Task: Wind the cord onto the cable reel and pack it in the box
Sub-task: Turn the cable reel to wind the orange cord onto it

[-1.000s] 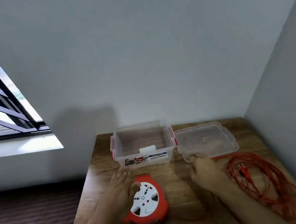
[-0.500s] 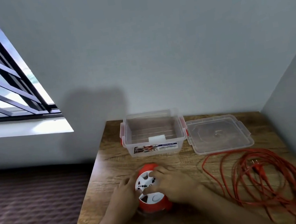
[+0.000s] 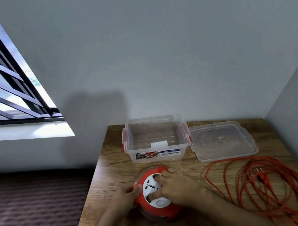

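I note the desk [image 3: 113,166] carrying a loose orange cord [image 3: 263,179] at right, unwound. The clear box [image 3: 156,140], labelled "MULTI-BOX", stands open, its lid [image 3: 222,141] beside it. The left hand [image 3: 126,196] grips the cable reel [image 3: 155,191], apparently steadying it; the right hand [image 3: 178,186] fingers its white face.

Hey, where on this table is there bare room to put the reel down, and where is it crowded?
Bare wood runs along the table's left edge beside the box, and between the reel and the cord. The right side is crowded: loose cord loops below the lid. The box itself looks empty.
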